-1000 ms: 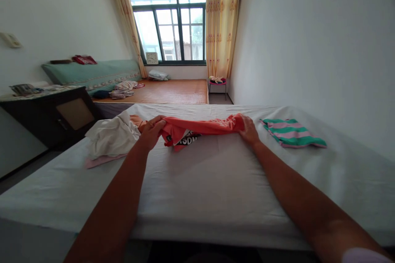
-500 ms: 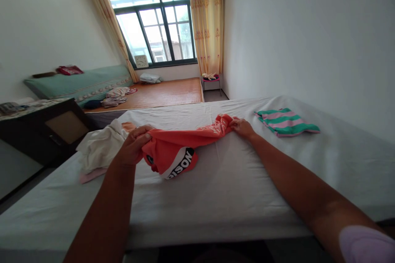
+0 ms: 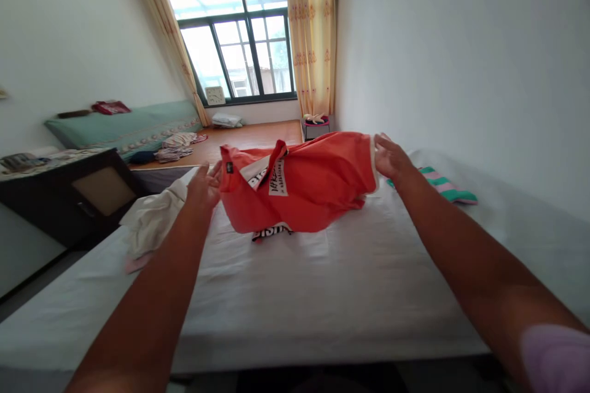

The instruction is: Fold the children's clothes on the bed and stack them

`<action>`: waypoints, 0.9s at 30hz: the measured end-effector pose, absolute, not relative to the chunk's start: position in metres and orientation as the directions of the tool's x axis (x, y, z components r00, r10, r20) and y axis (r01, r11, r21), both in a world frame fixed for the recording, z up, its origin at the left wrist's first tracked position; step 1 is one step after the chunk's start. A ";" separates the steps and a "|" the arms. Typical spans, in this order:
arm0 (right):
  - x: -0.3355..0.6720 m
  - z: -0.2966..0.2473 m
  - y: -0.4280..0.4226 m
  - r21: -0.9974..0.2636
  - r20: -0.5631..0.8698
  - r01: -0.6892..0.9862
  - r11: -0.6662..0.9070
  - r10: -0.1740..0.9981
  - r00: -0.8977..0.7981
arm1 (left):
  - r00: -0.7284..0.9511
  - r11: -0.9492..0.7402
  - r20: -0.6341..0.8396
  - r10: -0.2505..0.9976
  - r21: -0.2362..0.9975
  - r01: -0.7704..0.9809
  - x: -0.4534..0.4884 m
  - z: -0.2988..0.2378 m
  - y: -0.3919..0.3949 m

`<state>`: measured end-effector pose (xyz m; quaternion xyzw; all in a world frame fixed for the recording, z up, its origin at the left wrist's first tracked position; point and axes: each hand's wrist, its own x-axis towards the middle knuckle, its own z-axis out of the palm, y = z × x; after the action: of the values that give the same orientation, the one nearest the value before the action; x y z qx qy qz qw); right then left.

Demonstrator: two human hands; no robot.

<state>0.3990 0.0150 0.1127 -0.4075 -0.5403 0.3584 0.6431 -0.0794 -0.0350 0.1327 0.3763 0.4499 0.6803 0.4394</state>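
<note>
An orange-red shirt is stretched sideways between my hands, raised over the white-sheeted surface, its lower folds sagging toward the sheet. White and black lettered patches show on it, and pale trim edges its right end. My left hand grips the left end beside a small dark label. At the opposite end my right hand pinches the trimmed edge; some of its fingertips are hidden behind the cloth. A green-and-pink striped cloth lies folded past my right wrist, which partly covers it. Left of my left hand is a pile of cream clothes.
The white sheet covers the surface before me. Beyond stands a bed with a brown mat and crumpled clothes. A dark cabinet is at the left, a small stool near the curtain, and a white wall at right.
The shirt has gone from bunched and twisted to spread wide and lifted. My right hand has moved right and up with its edge; my left hand has risen slightly.
</note>
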 end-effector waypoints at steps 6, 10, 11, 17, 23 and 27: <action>0.386 0.081 0.022 -0.834 0.458 0.433 0.341 0.866 0.199 | -0.336 -0.142 0.085 0.938 0.979 -0.149 -0.088 0.086 -0.024; 0.387 0.062 -0.004 -0.803 0.341 0.496 0.330 0.937 -0.071 | -0.118 -0.085 0.115 0.986 0.968 0.237 -0.078 0.067 -0.051; 0.388 0.058 -0.011 -0.791 0.294 0.506 0.344 0.939 -0.180 | -0.042 -0.099 0.120 0.992 0.935 0.340 -0.076 0.065 -0.058; 0.392 0.023 -0.028 -0.490 0.171 0.708 0.508 0.853 -0.494 | 0.657 -0.499 -0.023 0.753 0.630 0.595 -0.066 0.054 -0.079; 0.393 0.005 -0.016 -0.328 0.409 0.812 0.483 0.847 -0.338 | 0.522 -0.527 0.153 0.839 0.464 0.712 -0.060 0.037 -0.066; 0.395 0.030 -0.023 -0.587 0.469 0.683 0.434 0.870 -0.150 | 0.301 -0.414 0.287 0.909 0.692 0.592 -0.083 0.050 -0.064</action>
<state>0.3953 -0.0229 0.0295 -0.5184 -0.7489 0.1184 0.3954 -0.0833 -0.0641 0.0496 0.7711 0.4867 0.3354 0.2369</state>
